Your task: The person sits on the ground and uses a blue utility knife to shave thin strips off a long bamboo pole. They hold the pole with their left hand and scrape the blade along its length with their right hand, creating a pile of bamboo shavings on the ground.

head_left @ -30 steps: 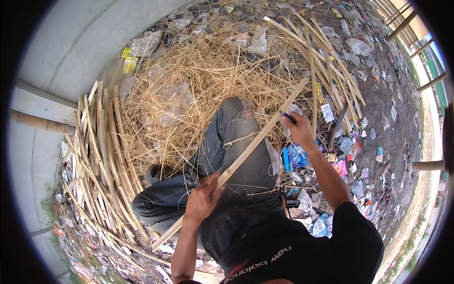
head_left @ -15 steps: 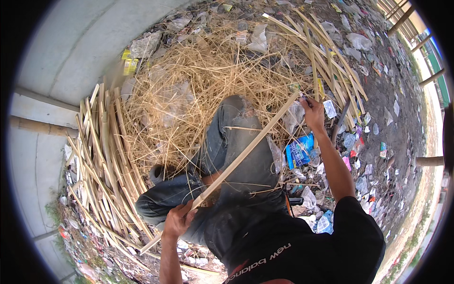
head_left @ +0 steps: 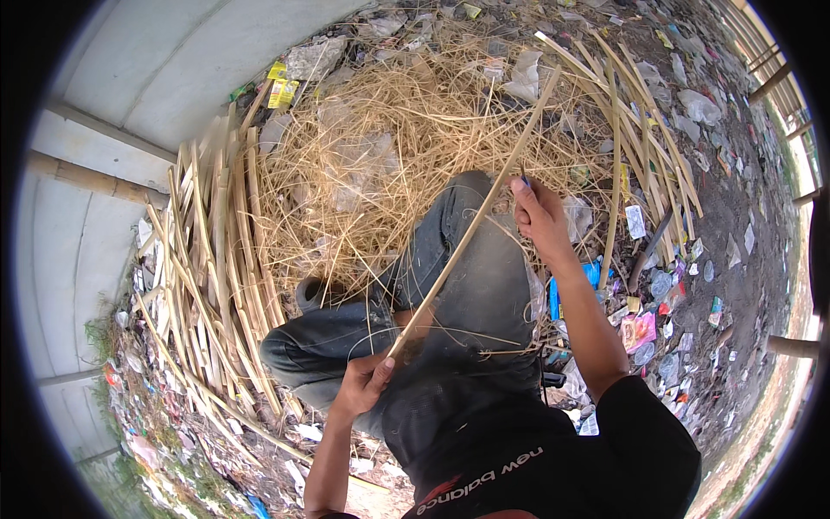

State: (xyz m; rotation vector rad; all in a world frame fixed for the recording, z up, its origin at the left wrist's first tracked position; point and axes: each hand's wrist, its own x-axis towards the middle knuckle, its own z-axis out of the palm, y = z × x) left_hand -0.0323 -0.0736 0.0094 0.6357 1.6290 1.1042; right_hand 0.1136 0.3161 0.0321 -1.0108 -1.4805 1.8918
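Note:
A long, pale bamboo strip [head_left: 450, 263] slants across my lap, from near my waist up past my right knee. Its lower end is in my left hand [head_left: 363, 385], which is closed around it with the thumb on top. My right hand [head_left: 540, 216] is closed beside the strip's upper half, just above the right knee. Out of its fingers pokes a small dark and blue tool [head_left: 524, 176], knife-like, mostly hidden by the hand. Whether the tool touches the strip I cannot tell.
Many bamboo strips [head_left: 226, 294] are stacked at my left by a pale wall [head_left: 95, 233]. Another bundle of strips [head_left: 648, 138] lies at the far right. Thin shavings [head_left: 372, 130] heap up in front of my legs. Plastic litter [head_left: 640, 330] covers the ground at right.
The strip has swung steeper and its far end now reaches further up. My right hand has moved left and down along it, and my left hand has shifted a little right.

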